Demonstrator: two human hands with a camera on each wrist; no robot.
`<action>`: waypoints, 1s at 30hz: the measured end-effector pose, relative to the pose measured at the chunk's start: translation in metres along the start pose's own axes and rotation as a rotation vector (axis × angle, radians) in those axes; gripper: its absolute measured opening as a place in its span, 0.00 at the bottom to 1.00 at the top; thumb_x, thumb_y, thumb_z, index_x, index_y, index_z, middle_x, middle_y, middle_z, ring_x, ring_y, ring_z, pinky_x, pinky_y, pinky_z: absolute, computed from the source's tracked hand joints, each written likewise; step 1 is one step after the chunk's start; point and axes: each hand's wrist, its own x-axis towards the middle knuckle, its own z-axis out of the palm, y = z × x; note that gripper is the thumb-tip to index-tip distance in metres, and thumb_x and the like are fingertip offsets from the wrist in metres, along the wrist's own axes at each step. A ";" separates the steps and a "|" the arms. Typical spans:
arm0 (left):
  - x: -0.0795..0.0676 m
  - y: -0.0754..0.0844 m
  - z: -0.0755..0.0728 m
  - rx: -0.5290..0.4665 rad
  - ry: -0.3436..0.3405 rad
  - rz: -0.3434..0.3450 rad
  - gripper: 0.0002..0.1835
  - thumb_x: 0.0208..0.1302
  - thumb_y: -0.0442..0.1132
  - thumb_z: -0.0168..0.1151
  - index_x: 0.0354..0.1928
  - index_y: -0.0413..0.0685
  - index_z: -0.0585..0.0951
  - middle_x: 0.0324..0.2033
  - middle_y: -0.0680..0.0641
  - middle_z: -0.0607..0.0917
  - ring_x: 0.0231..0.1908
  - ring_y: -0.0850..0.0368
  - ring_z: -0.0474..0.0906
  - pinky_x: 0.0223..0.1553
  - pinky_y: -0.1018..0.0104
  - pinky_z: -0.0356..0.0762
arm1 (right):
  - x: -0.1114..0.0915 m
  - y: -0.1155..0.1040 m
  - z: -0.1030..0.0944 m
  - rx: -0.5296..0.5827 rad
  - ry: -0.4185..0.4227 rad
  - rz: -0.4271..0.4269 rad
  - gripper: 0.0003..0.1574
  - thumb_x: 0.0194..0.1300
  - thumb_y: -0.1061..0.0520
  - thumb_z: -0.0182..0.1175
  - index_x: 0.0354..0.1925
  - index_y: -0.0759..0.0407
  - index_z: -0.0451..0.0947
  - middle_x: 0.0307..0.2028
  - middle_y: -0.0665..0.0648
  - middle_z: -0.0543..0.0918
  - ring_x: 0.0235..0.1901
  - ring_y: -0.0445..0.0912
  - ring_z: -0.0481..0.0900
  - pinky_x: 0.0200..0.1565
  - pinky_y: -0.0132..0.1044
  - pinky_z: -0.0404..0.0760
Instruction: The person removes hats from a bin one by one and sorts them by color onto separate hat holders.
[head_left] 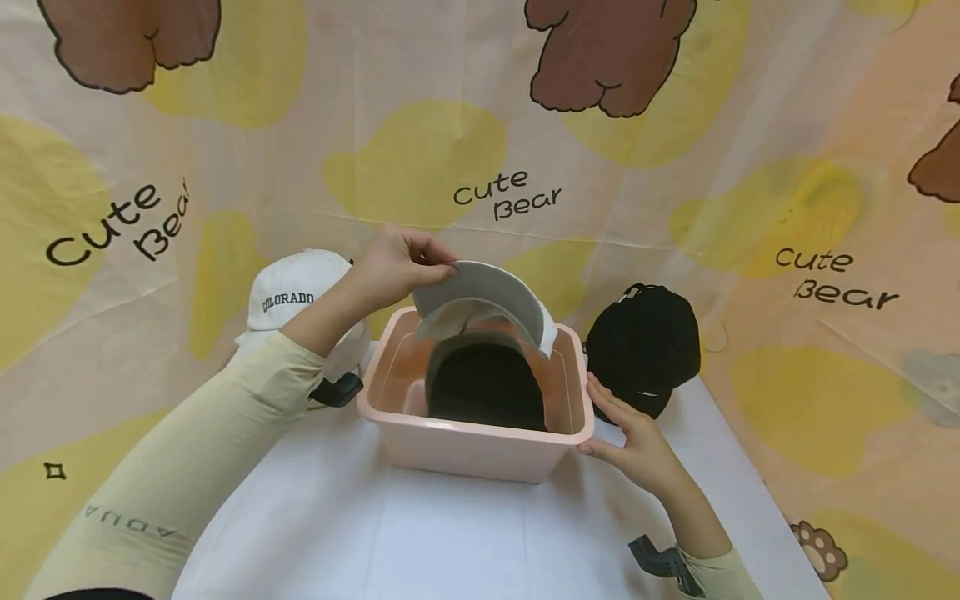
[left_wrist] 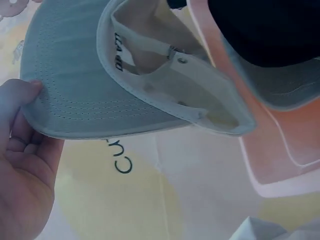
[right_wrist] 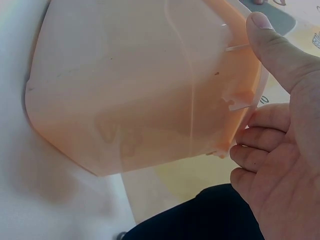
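With thumb and fingers, my left hand (head_left: 397,271) pinches the edge of a cap's grey brim. This pale cap (left_wrist: 75,70) is tilted over the back of a pink plastic bin (head_left: 480,450), its inside and back strap showing in the left wrist view. Within the bin lies a dark cap (head_left: 487,387) with a grey brim edge. At the bin's right side, my right hand (head_left: 637,450) touches the rim, thumb near the front corner and fingers along the side.
A white cap (head_left: 288,292) lettered COLORADO sits left of the bin, partly behind my left forearm. To the right stands a black cap (head_left: 645,342). A white tabletop (head_left: 450,533) lies below, and a bear-print cloth (head_left: 420,183) hangs behind.
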 end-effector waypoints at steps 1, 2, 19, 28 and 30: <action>-0.001 0.001 -0.002 -0.011 0.011 0.012 0.06 0.60 0.32 0.74 0.39 0.42 0.91 0.33 0.49 0.91 0.32 0.62 0.85 0.32 0.74 0.82 | 0.000 0.000 0.000 0.001 -0.001 0.001 0.58 0.53 0.50 0.80 0.77 0.51 0.63 0.78 0.55 0.61 0.75 0.63 0.60 0.64 0.66 0.70; -0.002 0.002 -0.004 -0.017 0.026 0.024 0.05 0.60 0.32 0.74 0.38 0.42 0.91 0.33 0.49 0.91 0.31 0.63 0.85 0.32 0.74 0.82 | 0.000 0.000 0.000 0.003 -0.002 0.001 0.58 0.53 0.50 0.80 0.77 0.51 0.63 0.78 0.55 0.61 0.75 0.63 0.60 0.64 0.66 0.70; -0.014 0.013 -0.030 -0.168 0.162 0.301 0.06 0.57 0.22 0.72 0.37 0.32 0.89 0.31 0.54 0.90 0.30 0.63 0.87 0.32 0.75 0.85 | 0.000 -0.001 0.001 0.009 0.000 0.001 0.58 0.53 0.51 0.80 0.77 0.50 0.63 0.78 0.54 0.61 0.75 0.62 0.60 0.63 0.66 0.72; -0.017 0.010 -0.040 -0.119 0.256 0.338 0.06 0.56 0.22 0.73 0.36 0.32 0.90 0.31 0.56 0.90 0.29 0.64 0.86 0.32 0.76 0.85 | 0.000 -0.001 0.001 -0.012 -0.002 -0.011 0.58 0.53 0.52 0.80 0.77 0.50 0.63 0.78 0.55 0.61 0.74 0.63 0.62 0.62 0.66 0.72; -0.017 0.008 -0.042 -0.100 0.278 0.340 0.06 0.55 0.22 0.73 0.36 0.32 0.90 0.30 0.57 0.90 0.28 0.64 0.86 0.31 0.77 0.85 | 0.000 -0.001 0.000 -0.023 -0.006 -0.016 0.59 0.52 0.52 0.80 0.77 0.50 0.63 0.78 0.56 0.62 0.74 0.63 0.62 0.63 0.67 0.71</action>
